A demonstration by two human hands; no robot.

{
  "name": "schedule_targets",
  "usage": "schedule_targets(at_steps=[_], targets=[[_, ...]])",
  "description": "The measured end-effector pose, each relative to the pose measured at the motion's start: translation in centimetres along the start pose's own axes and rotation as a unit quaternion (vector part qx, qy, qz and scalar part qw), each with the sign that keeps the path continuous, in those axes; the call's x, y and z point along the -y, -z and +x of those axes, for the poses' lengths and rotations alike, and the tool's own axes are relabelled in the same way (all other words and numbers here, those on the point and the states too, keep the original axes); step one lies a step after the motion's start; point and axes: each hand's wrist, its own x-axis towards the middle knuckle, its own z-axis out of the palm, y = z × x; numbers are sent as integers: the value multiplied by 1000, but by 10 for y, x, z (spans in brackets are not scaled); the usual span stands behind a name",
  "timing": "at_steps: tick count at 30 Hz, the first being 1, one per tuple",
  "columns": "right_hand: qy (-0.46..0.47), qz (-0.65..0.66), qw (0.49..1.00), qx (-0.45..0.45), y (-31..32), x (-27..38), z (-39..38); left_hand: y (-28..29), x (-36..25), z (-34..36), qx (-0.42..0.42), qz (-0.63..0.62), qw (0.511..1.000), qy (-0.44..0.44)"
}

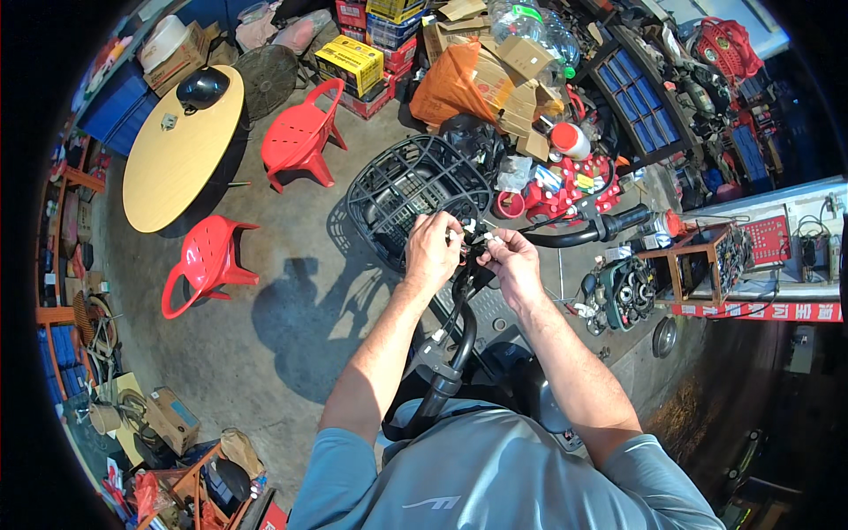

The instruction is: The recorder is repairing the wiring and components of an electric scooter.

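Both hands work at the middle of a scooter's handlebar, behind its black front basket [360, 201]. My left hand [431, 253] is closed, fingers pinched together among dark wires; what it holds is mostly hidden, though a small white piece shows at the fingertips. Facing it, my right hand [516, 268] pinches a small white wire connector [495, 239] between thumb and forefinger. A bundle of loose wires [473, 231] lies between the hands. The left handlebar grip [432, 408] points back toward me, and the right handlebar grip [625, 221] reaches out to the right.
Two red plastic chairs [208, 258] and an oval wooden table [172, 181] with a black helmet [202, 89] stand at left. Boxes, an orange bag [449, 84] and red bottles crowd the far side. A green crate of parts [618, 291] sits at right, near a wooden stand [707, 261].
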Motion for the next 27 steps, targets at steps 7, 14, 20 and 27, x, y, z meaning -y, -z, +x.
schedule_targets(at_steps=[7, 14, 20, 27], targets=[[10, -22, 1000, -1, 2, 0, -2, -1, -7, -1, 19, -20, 999, 34], [18, -22, 1000, 2, 4, 1, -2, -4, -3, -3, 2, -115, 992, 42], [13, -24, 1000, -4, 8, -1, 1, -7, 1, -5, 19, -151, 985, 84], [-12, -73, 997, 2, 9, 1, 7, -11, 13, -6, 28, -192, 976, 94]])
